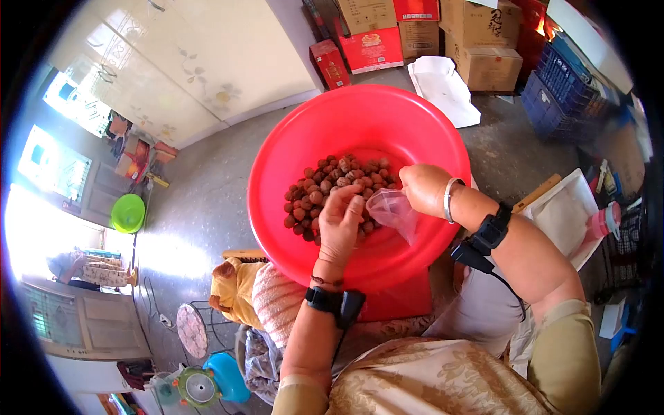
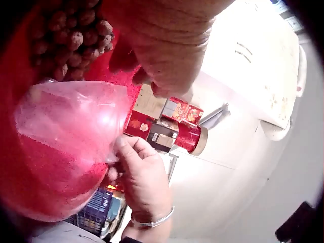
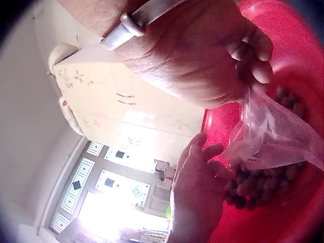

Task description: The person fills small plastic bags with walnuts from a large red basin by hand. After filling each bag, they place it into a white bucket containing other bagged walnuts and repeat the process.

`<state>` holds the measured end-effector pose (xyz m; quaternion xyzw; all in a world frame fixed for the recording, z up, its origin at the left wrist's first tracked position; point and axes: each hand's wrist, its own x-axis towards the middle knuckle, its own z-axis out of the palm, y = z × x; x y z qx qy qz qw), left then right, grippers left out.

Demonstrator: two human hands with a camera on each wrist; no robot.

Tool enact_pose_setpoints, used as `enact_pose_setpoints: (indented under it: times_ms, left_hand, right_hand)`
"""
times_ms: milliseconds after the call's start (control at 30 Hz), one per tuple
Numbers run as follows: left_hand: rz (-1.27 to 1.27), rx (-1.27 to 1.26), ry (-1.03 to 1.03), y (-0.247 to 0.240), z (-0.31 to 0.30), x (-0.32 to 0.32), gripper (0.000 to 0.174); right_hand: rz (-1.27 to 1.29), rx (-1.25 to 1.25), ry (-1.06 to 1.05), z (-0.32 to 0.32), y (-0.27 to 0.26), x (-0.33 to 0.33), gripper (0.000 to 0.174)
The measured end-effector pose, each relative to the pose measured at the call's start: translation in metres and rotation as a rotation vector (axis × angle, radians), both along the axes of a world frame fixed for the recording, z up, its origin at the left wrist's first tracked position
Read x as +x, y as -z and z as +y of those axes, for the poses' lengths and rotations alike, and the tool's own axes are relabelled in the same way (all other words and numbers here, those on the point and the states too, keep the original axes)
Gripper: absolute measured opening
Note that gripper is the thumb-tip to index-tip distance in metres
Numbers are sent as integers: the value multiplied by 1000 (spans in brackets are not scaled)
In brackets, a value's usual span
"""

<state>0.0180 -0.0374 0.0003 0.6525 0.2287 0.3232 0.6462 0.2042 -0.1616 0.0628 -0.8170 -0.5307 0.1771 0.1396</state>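
A pile of brown walnuts (image 1: 325, 187) lies in a large red plastic basin (image 1: 283, 138). My right hand (image 1: 424, 188) pinches the edge of a clear plastic bag (image 1: 394, 213), which hangs over the basin's right part. The right wrist view shows the bag (image 3: 273, 131) dangling from the fingertips of that hand (image 3: 197, 55). My left hand (image 1: 339, 225) is over the walnuts beside the bag, its fingers loosely bent. In the left wrist view a gap shows between this hand (image 2: 172, 45) and the bag (image 2: 76, 114).
Cardboard boxes (image 1: 487, 69) and red cartons (image 1: 370, 50) are stacked behind the basin, with a white foam tray (image 1: 443, 90) nearby. Blue crates (image 1: 564, 90) stand at the back right. A cream cabinet (image 1: 200, 62) is at the back left, and a green basin (image 1: 128, 213) at the left.
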Motion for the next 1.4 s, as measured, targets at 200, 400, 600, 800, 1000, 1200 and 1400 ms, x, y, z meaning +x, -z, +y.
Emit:
enact_pose_setpoints:
  times_ms: [200, 400, 600, 800, 1000, 1200, 1400]
  left_hand:
    - [401, 494, -216, 40, 47, -12, 15]
    - [787, 919, 223, 31, 49, -6, 29]
    - [843, 943, 407, 42, 60, 9, 31]
    - [871, 915, 372, 68, 68, 18, 26]
    - [485, 461, 60, 35, 63, 23, 31]
    - [179, -62, 16, -7, 32, 21, 30]
    - [219, 646, 146, -17, 14, 22, 29]
  right_hand:
    - [-52, -55, 22, -2, -7, 3, 19]
    - [-94, -73, 28, -1, -7, 0, 18]
    - [-77, -61, 14, -2, -7, 0, 18]
    - [-72, -51, 11, 0, -4, 0, 18]
    - [-48, -63, -14, 2, 1, 4, 20]
    - [-24, -55, -7, 3, 3, 3, 23]
    - [18, -44, 6, 3, -2, 0, 23]
